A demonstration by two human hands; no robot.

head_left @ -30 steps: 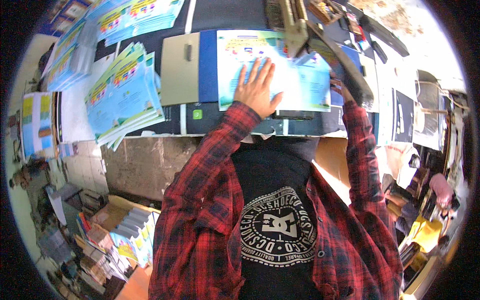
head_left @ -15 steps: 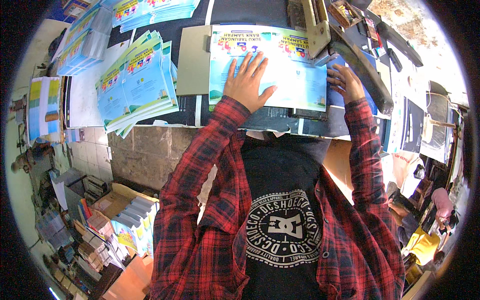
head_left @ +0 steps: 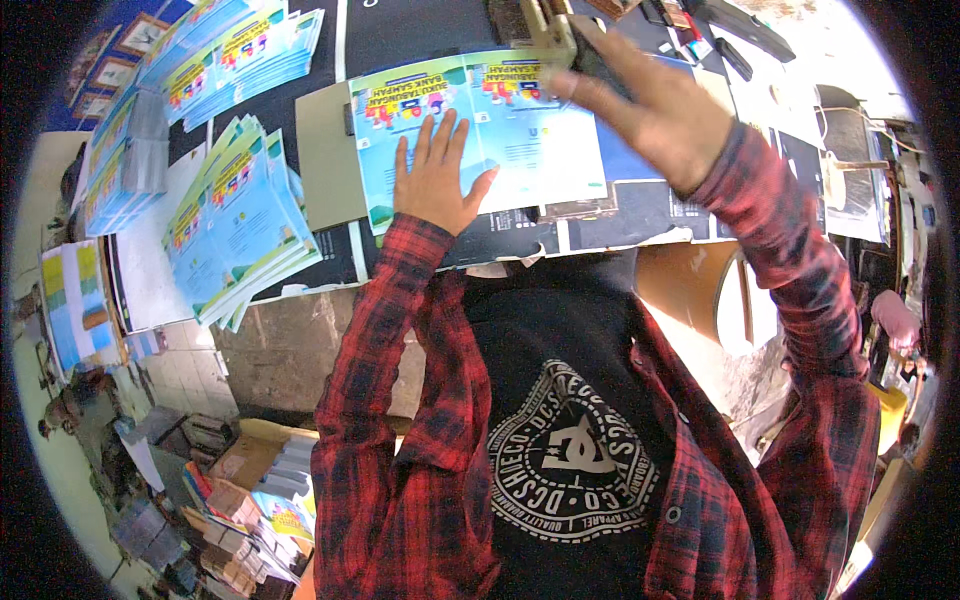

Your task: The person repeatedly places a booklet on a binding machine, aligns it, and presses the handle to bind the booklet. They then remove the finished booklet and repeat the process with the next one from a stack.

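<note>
The printed sheet (head_left: 515,140), light blue with green borders, lies flat on the black table (head_left: 395,35) in front of the person, and its print is upside down for this person. The left hand (head_left: 437,178) rests on the left half of the sheet, palm down; its fingers are spread wide and straight, and they grasp nothing. The right hand (head_left: 660,115) is in the air over the upper right corner of the sheet, and it is blurred. Its thumb and fingers stand apart, with a dark lever (head_left: 592,62) between them, but I cannot tell whether they have hold of it. A beige metal head (head_left: 553,42) stands just at the upper edge of the sheet, near this hand. At the left side of the sheet, a beige board (head_left: 322,165) is partly covered by it, and a blue board (head_left: 632,160) shows at its right side. Farther to the left of the sheet lies a fanned pile (head_left: 240,215) of similar prints, and stacked prints (head_left: 235,62) are beyond its upper left corner.
</note>
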